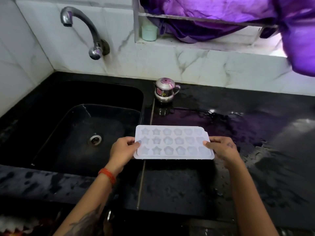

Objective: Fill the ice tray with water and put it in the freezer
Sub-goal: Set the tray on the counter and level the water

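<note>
A pale white ice tray (173, 143) with star and flower shaped cells is held level above the black counter, just right of the sink. My left hand (121, 150) grips its left short edge, thumb on top. My right hand (221, 148) grips its right short edge the same way. I cannot tell whether the cells hold water. The black sink (81, 126) lies to the left of the tray, with a drain in its floor. A curved metal tap (81, 26) comes out of the wall above the sink, and no water runs from it.
A small steel pot with a lid (164, 90) stands on the counter behind the tray. The black counter (255, 133) to the right is wet and shiny. Purple cloth (255, 17) hangs from a window ledge above, beside a small pale cup (149, 32).
</note>
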### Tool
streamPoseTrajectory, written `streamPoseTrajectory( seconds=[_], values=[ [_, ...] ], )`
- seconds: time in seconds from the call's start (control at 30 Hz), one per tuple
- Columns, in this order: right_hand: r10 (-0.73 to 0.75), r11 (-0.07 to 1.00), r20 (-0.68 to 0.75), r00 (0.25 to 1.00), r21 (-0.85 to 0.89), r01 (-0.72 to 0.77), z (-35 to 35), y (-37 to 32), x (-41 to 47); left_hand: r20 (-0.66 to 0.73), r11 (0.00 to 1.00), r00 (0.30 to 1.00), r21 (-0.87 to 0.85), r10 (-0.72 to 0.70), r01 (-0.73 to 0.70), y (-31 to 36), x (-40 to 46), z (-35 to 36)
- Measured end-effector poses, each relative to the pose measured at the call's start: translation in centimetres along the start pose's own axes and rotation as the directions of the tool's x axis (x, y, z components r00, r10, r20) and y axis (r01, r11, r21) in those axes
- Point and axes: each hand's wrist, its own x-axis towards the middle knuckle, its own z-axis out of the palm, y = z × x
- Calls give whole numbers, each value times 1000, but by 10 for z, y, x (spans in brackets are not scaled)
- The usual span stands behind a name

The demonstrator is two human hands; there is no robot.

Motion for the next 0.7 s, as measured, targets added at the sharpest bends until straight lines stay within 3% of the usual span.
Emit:
streamPoseTrajectory(
  seconds=[0.53, 0.7],
  values=[
    [44, 995, -91, 995, 99, -35, -15, 41, 2, -60, 995, 996, 80, 64, -59, -8, 1, 46],
    [-2, 1000, -119, 993, 31, 5, -10, 44, -2, -188, 929, 949, 321, 251, -182, -20, -5, 44]
  ],
)
